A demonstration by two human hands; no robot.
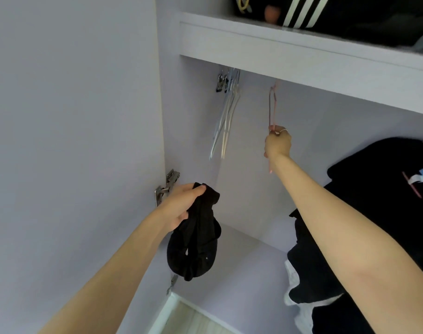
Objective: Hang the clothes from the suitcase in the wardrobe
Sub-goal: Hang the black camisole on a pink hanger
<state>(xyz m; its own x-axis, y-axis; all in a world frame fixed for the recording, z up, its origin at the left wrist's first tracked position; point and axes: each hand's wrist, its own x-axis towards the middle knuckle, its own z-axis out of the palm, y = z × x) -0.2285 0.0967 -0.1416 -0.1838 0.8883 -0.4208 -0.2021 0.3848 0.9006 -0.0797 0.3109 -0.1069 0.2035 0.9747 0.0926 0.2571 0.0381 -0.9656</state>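
Note:
My left hand (181,203) grips a bunched black garment (196,242) that hangs below it, in front of the open wardrobe. My right hand (277,143) reaches up inside the wardrobe and pinches the lower part of a pink hanger (271,104) that hangs edge-on under the shelf. Left of it, several pale empty hangers (226,116) and a clip hanger (221,83) hang near the wardrobe's left wall. The rail itself is hidden behind the shelf's front edge. The suitcase is out of view.
Dark clothes (386,189) hang at the right, with black and white ones below them. The shelf (302,42) above holds a black bag with white stripes (302,10). The open door (73,141) stands at the left on metal hinges (166,186). The wardrobe floor (242,285) lies below.

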